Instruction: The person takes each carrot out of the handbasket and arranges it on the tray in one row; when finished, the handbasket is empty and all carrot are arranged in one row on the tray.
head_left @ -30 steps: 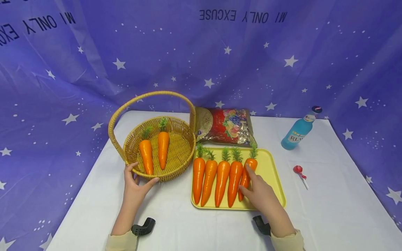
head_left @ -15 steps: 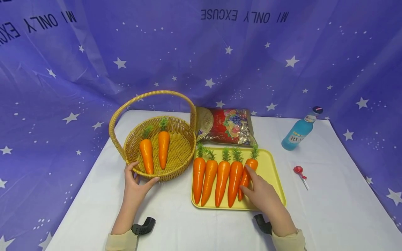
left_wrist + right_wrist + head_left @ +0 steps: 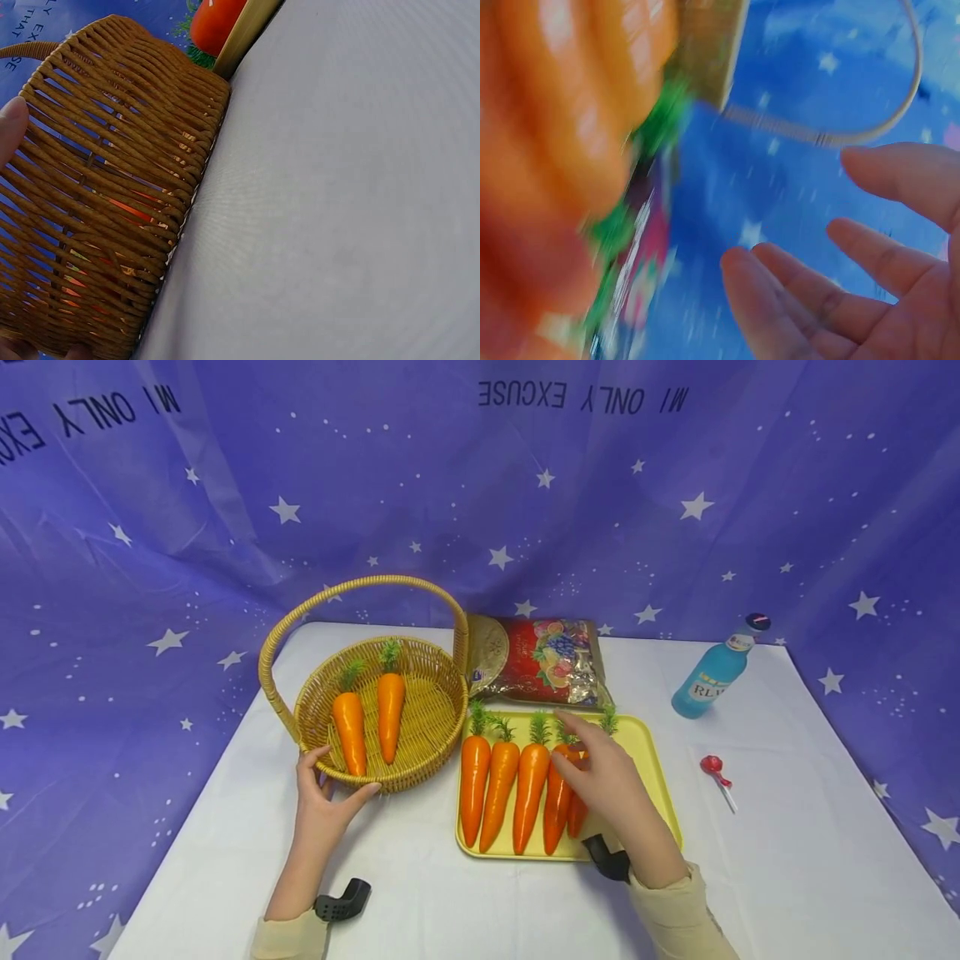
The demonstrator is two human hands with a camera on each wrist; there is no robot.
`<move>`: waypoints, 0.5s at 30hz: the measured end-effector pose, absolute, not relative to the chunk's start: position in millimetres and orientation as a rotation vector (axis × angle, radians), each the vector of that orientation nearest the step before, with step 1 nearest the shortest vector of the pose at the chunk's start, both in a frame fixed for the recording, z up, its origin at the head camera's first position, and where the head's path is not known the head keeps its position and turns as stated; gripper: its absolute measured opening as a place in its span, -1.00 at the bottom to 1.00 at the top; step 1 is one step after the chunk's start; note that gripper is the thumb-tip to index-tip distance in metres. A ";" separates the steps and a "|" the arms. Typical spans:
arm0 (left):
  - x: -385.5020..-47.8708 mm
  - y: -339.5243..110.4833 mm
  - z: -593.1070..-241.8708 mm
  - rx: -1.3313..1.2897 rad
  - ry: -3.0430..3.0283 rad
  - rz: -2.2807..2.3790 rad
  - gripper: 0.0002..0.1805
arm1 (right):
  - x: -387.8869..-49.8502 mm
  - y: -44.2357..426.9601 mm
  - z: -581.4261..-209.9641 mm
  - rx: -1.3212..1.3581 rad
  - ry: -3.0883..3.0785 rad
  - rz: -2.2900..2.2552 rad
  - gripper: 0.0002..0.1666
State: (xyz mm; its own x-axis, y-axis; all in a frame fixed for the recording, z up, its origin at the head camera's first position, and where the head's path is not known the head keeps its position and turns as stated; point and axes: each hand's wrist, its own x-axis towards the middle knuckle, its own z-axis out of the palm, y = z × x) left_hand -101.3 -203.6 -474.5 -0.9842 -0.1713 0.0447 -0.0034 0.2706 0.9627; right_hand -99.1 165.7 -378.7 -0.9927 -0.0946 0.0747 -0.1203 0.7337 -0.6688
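Observation:
My left hand (image 3: 324,806) holds the near left rim of a wicker basket (image 3: 442,752), fingers and thumb spread along it. The left wrist view shows the thumb (image 3: 10,129) against the woven side (image 3: 112,172). Two orange carrots (image 3: 349,735) with green tops lie inside the basket. Several more carrots (image 3: 472,789) lie side by side on a yellow tray (image 3: 648,768). My right hand (image 3: 611,781) is above the tray's right part, partly hiding the two rightmost carrots. In the right wrist view its fingers (image 3: 761,307) are spread, with nothing between them.
A red and gold fruit-print bag (image 3: 547,662) lies behind the tray. To the right stand a blue bottle (image 3: 708,681) and, nearer, a red lollipop (image 3: 716,772) lying on the white tablecloth (image 3: 810,860). The basket's tall handle (image 3: 375,581) arches up before a purple star-print curtain (image 3: 420,468).
My right hand has left the rightmost carrot and risen, moving up and to the left over the tray. That carrot stays in place. The left hand and basket have not moved.

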 end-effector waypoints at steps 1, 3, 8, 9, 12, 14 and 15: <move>-101.4 -203.4 -474.5 0.163 -2.388 -1.812 0.01 | -101.8 159.8 -377.0 0.235 -2.871 1.184 -0.30; -101.7 -202.9 -474.8 0.161 -2.390 -1.813 0.01 | -107.4 148.2 -373.3 0.325 -2.833 1.280 -0.31; -102.1 -202.5 -475.6 0.167 -2.398 -1.811 0.02 | -123.5 119.2 -368.5 0.447 -2.792 1.440 -0.34; -102.1 -202.6 -475.4 0.171 -2.397 -1.813 0.01 | -126.8 113.0 -368.3 0.465 -2.792 1.467 -0.34; -101.8 -202.8 -474.9 0.182 -2.392 -1.814 0.01 | -137.3 93.1 -368.4 0.527 -2.798 1.527 -0.32; -101.6 -202.8 -474.7 0.188 -2.392 -1.814 0.01 | -145.2 79.2 -369.7 0.581 -2.803 1.525 -0.31; -101.6 -202.9 -474.7 0.188 -2.391 -1.815 0.00 | -149.3 72.4 -370.5 0.606 -2.811 1.512 -0.31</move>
State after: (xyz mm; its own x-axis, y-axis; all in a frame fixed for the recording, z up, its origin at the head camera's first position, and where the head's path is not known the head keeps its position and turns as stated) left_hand -101.6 -202.9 -474.7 -0.9832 -0.1796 0.0310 -0.0185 0.2673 0.9634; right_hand -149.3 72.4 -370.5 -0.9250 -0.3713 0.0807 -0.2720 0.4988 -0.8229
